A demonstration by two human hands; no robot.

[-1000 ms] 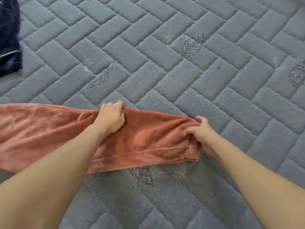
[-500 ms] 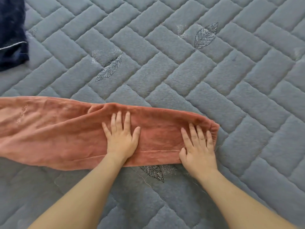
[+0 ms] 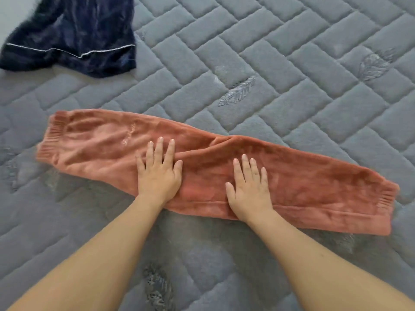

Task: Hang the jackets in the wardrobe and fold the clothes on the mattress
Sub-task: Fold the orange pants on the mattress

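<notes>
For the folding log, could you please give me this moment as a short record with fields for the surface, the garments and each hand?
surface: grey quilted mattress with a brick pattern and leaf motifs
garment in work: rust-coloured fleece trousers, folded lengthwise into a long strip, ribbed ends at left and right
left hand: flat on the trousers near the middle, fingers straight and spread
right hand: flat on the trousers beside it, fingers straight
other garment: dark blue garment with white piping, crumpled at the far left, apart from the trousers
</notes>
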